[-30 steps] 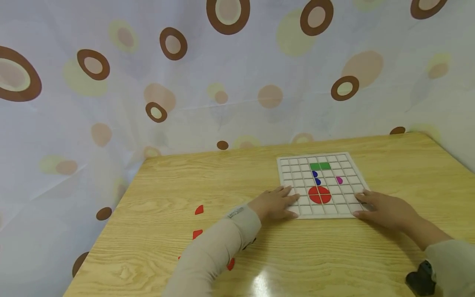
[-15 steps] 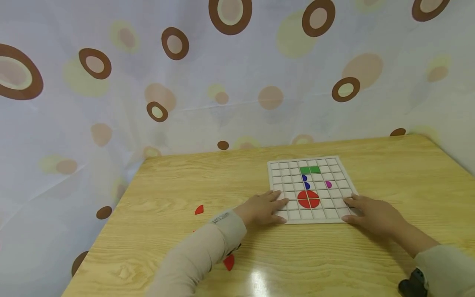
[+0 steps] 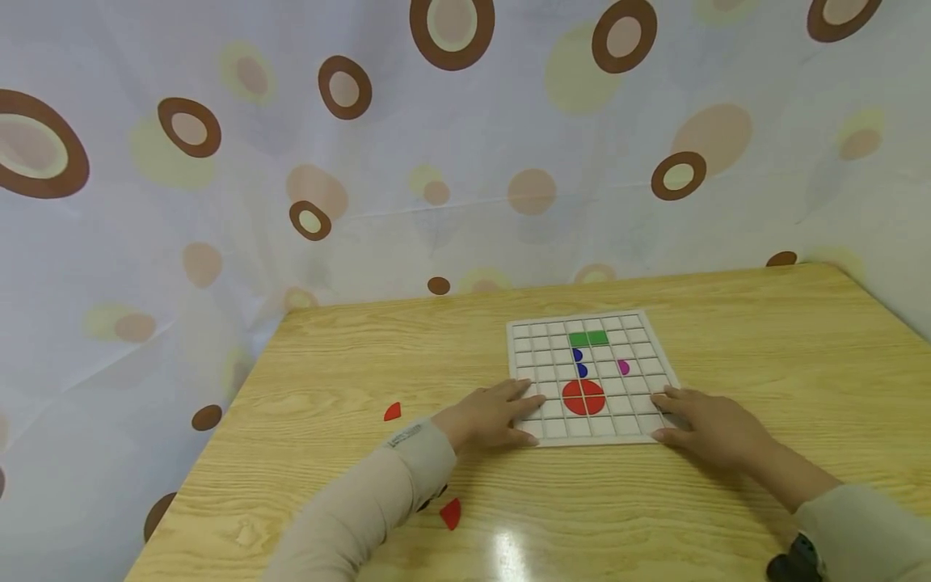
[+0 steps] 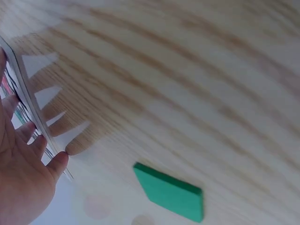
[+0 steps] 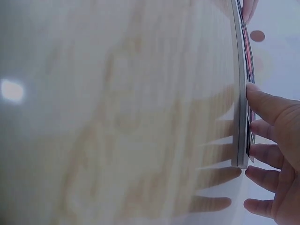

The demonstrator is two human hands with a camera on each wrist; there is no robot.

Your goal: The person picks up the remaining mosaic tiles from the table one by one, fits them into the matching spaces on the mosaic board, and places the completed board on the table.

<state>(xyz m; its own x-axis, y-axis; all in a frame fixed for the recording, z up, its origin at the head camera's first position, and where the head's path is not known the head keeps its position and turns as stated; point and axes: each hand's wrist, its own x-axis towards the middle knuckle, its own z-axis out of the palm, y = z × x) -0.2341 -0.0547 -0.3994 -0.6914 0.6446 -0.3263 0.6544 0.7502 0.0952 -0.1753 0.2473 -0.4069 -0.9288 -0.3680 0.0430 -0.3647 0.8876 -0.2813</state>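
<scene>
A white gridded board (image 3: 627, 406) lies flat on the wood-grain table. My left hand (image 3: 489, 415) rests on its left side with fingers spread over the edge. Opposite, my right hand (image 3: 716, 426) touches the right edge near the front corner. On the grid sit a red circle (image 3: 574, 389) in quarters, a green strip (image 3: 579, 339), two small blue half-rounds (image 3: 578, 355) and a magenta half-round (image 3: 623, 368). In the right wrist view, the thumb and fingertips of the right hand (image 5: 286, 140) lie along the board's edge (image 5: 238, 117).
Loose red wedges (image 3: 393, 412) lie on the table left of the board, and another red wedge (image 3: 451, 513) is beside my left sleeve (image 3: 371, 501). A flat green piece (image 4: 169, 192) shows in the left wrist view. Behind the table hangs a patterned cloth (image 3: 480, 145).
The board has slid left and a little toward me, with both hands moving along on its sides. My left sleeve now covers red pieces that showed a second ago.
</scene>
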